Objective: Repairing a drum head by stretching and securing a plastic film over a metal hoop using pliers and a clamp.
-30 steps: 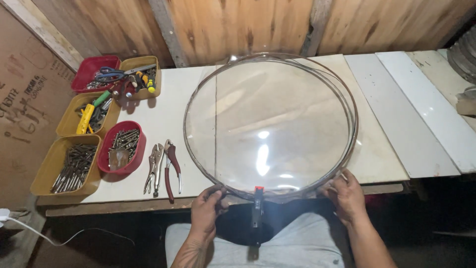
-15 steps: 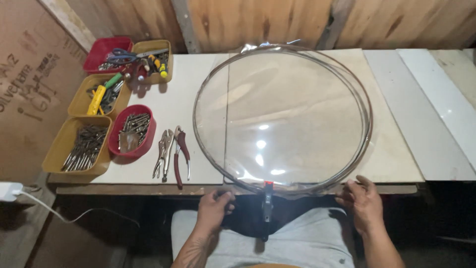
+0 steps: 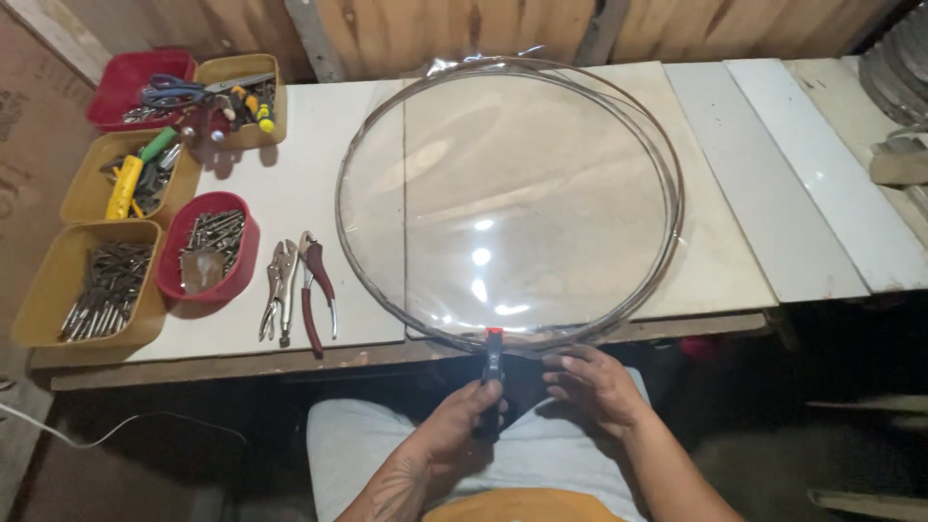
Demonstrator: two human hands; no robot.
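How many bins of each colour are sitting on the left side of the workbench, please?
Yellow bins: 3, the rear one, the middle one, the near one
Red bins: 2, the rear rectangular one, the round one
Total: 5

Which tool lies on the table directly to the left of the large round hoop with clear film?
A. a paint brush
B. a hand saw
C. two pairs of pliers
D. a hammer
C: two pairs of pliers, one with dark red handles, lie side by side between the red bowl and the hoop.
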